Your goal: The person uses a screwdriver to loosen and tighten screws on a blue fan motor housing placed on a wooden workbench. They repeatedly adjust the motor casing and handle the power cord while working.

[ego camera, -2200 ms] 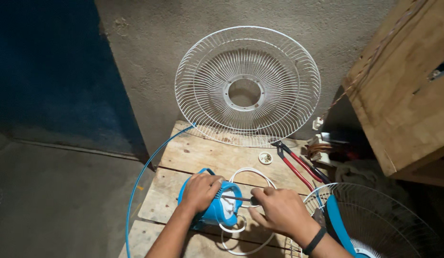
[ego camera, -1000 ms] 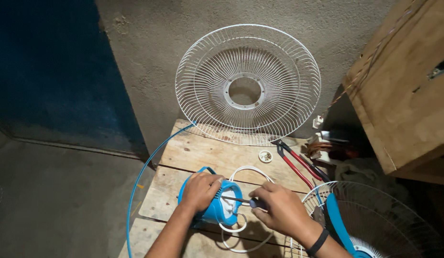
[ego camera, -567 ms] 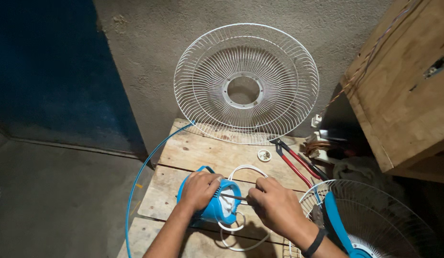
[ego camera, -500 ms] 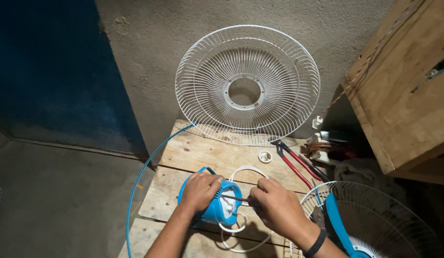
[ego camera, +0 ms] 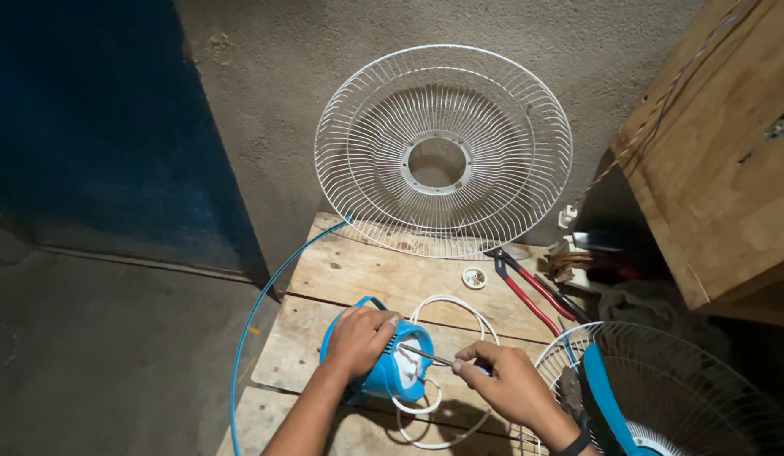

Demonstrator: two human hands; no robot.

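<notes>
Head view, looking down at a wooden pallet bench. Our left hand is wrapped over the top of the blue fan motor housing, fingers clamped on it so that it lies steady on its side near the front edge of the boards, open end toward our right. Our right hand is closed around the handle of a thin screwdriver, whose shaft runs leftward into the white interior of the housing; the tip itself is hidden, so we cannot tell what it engages. A white cord loops around and beneath the housing. To do this step well, we judge that the shaft should stay in line with whatever fastener it meets, with pressure along the axis, while the left hand resists any turning of the housing. The cord is best kept out from under the right wrist. Behind, a white fan guard leans upright against the wall; red-handled pliers and a small white cap lie well apart from the work, and a second guard with a blue blade stands just beside our right forearm.
</notes>
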